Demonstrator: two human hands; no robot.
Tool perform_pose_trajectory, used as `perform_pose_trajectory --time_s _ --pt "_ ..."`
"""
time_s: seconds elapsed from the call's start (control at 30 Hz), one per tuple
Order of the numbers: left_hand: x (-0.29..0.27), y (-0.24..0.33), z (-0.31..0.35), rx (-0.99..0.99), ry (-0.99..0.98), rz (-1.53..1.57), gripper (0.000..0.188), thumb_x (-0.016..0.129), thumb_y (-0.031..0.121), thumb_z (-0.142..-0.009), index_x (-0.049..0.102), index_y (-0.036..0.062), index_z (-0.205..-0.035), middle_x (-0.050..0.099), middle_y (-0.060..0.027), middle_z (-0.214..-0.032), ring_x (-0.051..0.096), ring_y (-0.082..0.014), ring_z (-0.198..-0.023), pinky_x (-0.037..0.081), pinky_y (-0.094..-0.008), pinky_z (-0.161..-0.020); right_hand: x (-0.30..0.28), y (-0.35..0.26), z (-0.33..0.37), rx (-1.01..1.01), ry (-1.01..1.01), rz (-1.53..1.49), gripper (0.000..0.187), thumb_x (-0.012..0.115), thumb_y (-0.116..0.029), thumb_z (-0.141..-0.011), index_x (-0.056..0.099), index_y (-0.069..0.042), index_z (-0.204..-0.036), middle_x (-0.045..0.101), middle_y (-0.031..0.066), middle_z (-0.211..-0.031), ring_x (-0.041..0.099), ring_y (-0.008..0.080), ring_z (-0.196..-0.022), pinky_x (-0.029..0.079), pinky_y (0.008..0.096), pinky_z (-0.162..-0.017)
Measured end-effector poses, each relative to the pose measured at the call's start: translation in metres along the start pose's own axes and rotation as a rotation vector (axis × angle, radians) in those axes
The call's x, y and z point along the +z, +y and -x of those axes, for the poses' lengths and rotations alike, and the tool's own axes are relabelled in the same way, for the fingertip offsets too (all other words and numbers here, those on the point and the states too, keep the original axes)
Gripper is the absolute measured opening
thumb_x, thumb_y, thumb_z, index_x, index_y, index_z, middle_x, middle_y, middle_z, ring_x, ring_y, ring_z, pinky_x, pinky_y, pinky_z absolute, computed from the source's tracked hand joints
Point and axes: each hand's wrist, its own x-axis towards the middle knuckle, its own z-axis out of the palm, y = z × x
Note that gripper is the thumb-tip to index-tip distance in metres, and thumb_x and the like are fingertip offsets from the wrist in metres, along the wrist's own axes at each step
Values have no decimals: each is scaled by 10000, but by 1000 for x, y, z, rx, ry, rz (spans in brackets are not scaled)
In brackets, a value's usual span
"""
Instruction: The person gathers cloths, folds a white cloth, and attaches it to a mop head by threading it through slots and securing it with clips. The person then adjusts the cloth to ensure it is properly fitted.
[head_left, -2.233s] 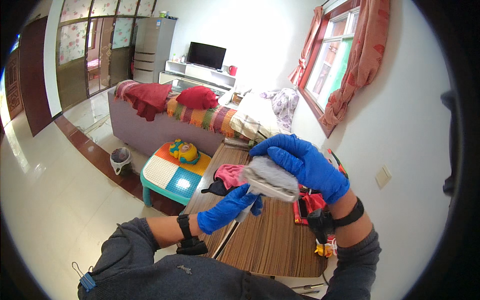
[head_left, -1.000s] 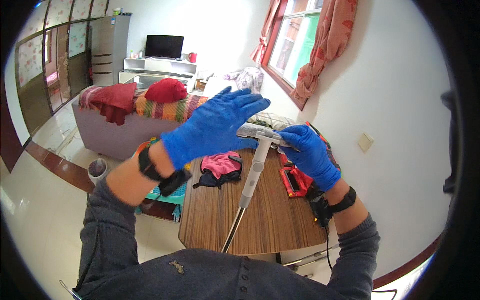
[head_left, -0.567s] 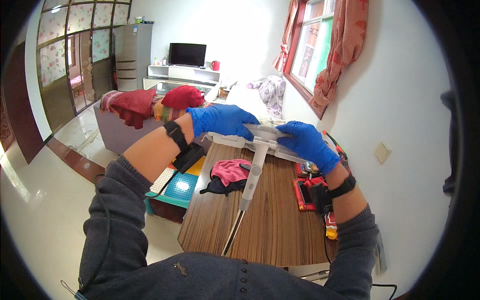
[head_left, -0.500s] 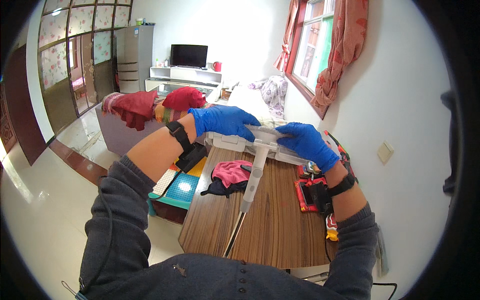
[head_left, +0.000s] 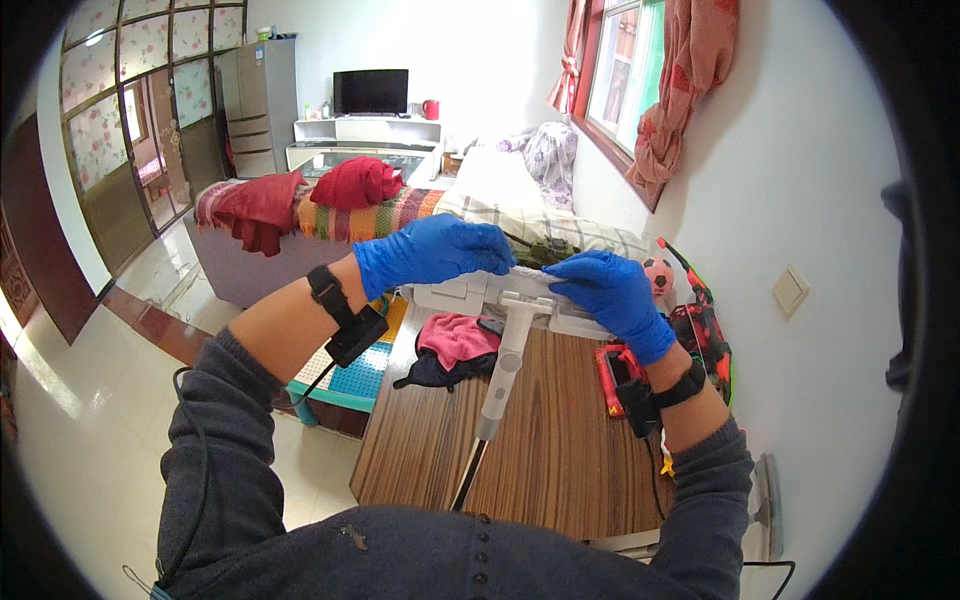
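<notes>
A white flat mop is raised over the wooden table, its pole [head_left: 508,365] slanting down toward my body. At the top lies its wide white head [head_left: 452,293], with a pale fluffy pad [head_left: 528,274] along the far edge. My left hand [head_left: 435,250], in a blue glove, pinches the pad left of the pole joint. From the right, my gloved right hand [head_left: 618,295] has its fingers closed on the same pad. A short stretch of pad shows between the hands; the rest is hidden behind the gloves.
Pink and black cloth [head_left: 455,345] lies on the wooden table [head_left: 570,430]. Red toys [head_left: 625,375] and a small pink ball [head_left: 658,275] are along the right wall. A colored-top stool [head_left: 360,375] stands left. Beyond is a bed with red blankets [head_left: 358,183].
Both hands have moved slightly apart and a little lower, the left one further left. More pad edge shows between them. The view has shifted, revealing the ball and a dark green object behind.
</notes>
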Motion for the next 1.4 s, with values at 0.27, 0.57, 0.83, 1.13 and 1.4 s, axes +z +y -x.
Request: perform_pose_trajectory --time_s 0.27,0.57,0.83,1.13,1.4 --pt "13 -5 7 -18 -16 138 149 611 140 -927 691 96 -1045 722 -72 -977 700 -225 -898 544 -305 -837 5 16 7 -246 -119 -120 234 774 -97 -756 730 -127 -984 683 41 -1004 669 230 -883 553 320 -755" --pt "18 -10 2 -72 -54 45 163 621 168 -923 701 113 -1053 713 -95 -967 693 -250 -875 545 -318 -821 10 23 14 -274 -161 152 216 748 -169 -788 721 -141 -1000 692 45 -1022 679 247 -868 555 331 -753" --pt "24 -17 -2 59 -109 -53 197 653 114 -890 707 120 -1079 706 -73 -1002 689 -235 -890 547 -307 -835 8 30 23 33 -123 -95 202 734 -231 -853 731 -95 -1002 714 77 -948 685 209 -827 550 312 -748" --pt "24 -11 -4 116 -162 -204 231 641 128 -900 683 138 -1126 694 -58 -1036 683 -239 -903 547 -309 -837 14 29 9 469 -234 -247 221 733 -195 -866 684 -35 -1010 704 69 -913 649 130 -825 530 302 -746" --pt "-11 -3 -43 180 -183 -330 443 596 225 -960 502 64 -1361 594 -177 -1266 569 -241 -1180 461 -319 -1013 11 17 7 347 -265 9 250 751 -203 -839 657 -55 -1017 668 123 -886 656 212 -816 527 340 -742"
